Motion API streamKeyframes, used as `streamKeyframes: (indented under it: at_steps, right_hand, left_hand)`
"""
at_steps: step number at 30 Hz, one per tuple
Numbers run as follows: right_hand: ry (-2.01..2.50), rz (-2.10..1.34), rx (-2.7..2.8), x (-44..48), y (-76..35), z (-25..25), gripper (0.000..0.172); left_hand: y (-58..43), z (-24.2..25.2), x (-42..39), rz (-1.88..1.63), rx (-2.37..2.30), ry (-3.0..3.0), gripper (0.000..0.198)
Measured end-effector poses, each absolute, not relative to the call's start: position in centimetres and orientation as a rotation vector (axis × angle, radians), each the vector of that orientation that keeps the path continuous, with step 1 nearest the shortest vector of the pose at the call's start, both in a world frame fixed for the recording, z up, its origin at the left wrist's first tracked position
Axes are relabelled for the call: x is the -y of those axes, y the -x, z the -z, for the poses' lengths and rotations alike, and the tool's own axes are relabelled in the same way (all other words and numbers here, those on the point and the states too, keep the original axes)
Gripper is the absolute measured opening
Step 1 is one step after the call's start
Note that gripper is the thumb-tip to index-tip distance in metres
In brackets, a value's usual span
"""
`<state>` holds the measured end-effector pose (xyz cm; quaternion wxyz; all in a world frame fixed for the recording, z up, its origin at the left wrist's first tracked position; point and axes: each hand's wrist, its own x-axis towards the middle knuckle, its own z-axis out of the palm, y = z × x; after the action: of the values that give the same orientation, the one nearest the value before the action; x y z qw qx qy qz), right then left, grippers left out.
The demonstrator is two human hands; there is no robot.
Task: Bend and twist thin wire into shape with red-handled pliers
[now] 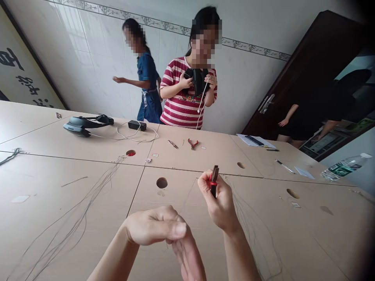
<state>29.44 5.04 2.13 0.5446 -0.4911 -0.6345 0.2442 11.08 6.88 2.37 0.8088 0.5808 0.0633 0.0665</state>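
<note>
My right hand is wrapped round a small pair of pliers with red and black handles, dark jaws pointing up. To its left, my left hand is held above the table, bent at the wrist. Its fingers stretch out downward and its thumb lies across near the index finger; I see nothing held in it. Thin wires lie on the table to the right of my right hand. A longer bundle of wires runs along the table left of my left hand.
Red-handled pliers, tweezers, a headset and a black box with a white cable lie farther back. A bottle and pen are at right. One person holds a black device; others stand nearby.
</note>
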Motion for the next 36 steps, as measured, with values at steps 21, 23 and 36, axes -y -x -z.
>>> streamKeyframes:
  at_steps: [21, 23, 36]
  right_hand:
    - [1.15, -0.66, 1.662, -4.4, -26.9, -1.5, 0.02]
    - [1.149, -0.642, 1.681, -4.4, -26.9, -1.5, 0.019]
    - [1.162, -0.502, 1.716, -4.7, -27.3, -1.1, 0.011]
  left_hand:
    - [-11.2, -4.3, -7.4, -1.595, -0.482, -0.974, 0.046]
    - [-11.7, -3.7, -7.3, -1.581, -0.589, -1.115, 0.043]
    - [-11.9, -2.8, -7.2, -1.032, -1.006, -2.039, 0.042]
